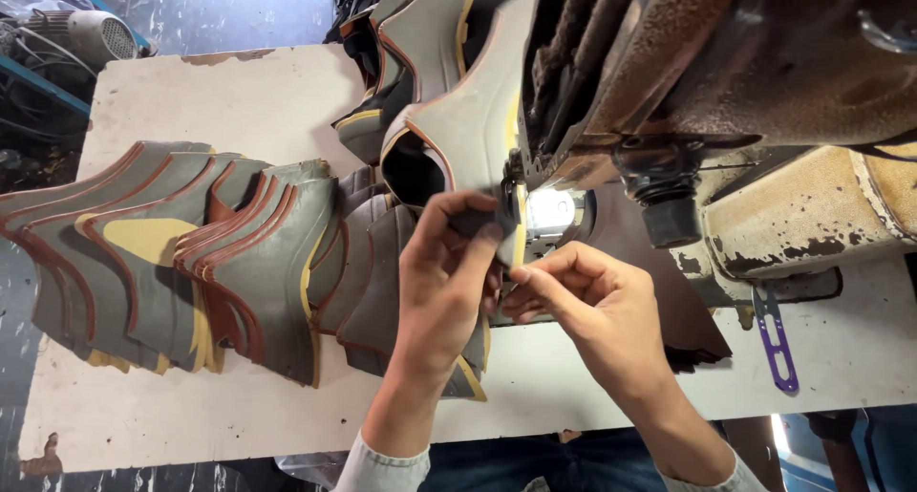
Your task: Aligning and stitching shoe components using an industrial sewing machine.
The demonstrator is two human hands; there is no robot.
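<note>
Fingers do the careful work here. The left hand (444,263) pinches the grey shoe piece (468,129) near its lower edge, thumb on one side and fingers on the other. The right hand (583,301) pinches the same edge from the other side, with its fingertips (521,277) just below the needle spot. Both hands are closed on the piece, not spread flat.

The shoe piece sits under the foot of the old sewing machine (726,62), right by the small bright light (552,210). It stands up and curves away toward the top of the table. Its edges have a brown trim and a bit of yellow.

To do this step well, I think the edge should stay flat and tight between the two hands, so the stitch line follows the trim. The fingertips look very close to the needle, so they should stay to the sides of it and not slide under it. Slow, even feeding looks better than pulling hard.

To the left, a fanned stack of grey shoe pieces (191,263) lies on the white worktable (239,100), overlapping each other. More pieces pile up behind the machine. A purple metal tool (776,339) rests on the table to the right, well apart from the hands.
</note>
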